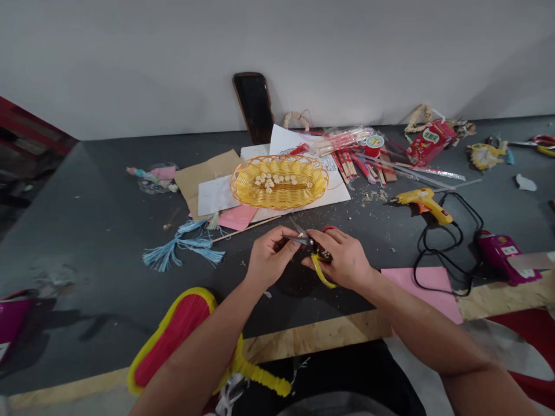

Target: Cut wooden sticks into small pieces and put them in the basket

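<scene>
My right hand [347,260] is closed around scissors [319,270] with yellow and red on the handles. Their blades are spread and point left, toward my left hand [269,254]. The fingers of that hand pinch a tiny pale piece [300,235] beside the blades; its exact shape is too small to tell. Just beyond both hands, a yellow woven basket [235,189] holds several small cream flower-shaped pieces [269,182]. Under my left forearm lies a red paddle-shaped item [180,323] with a fuzzy yellow border and handle, partly hidden by the arm.
Blue tassels [173,249] and a thin stick [247,230] lie left of centre. A yellow glue gun [425,203] with a looping black cord is at right, near pink paper [433,289]. A phone [254,107] leans on the wall; a red box [431,141] stands back right.
</scene>
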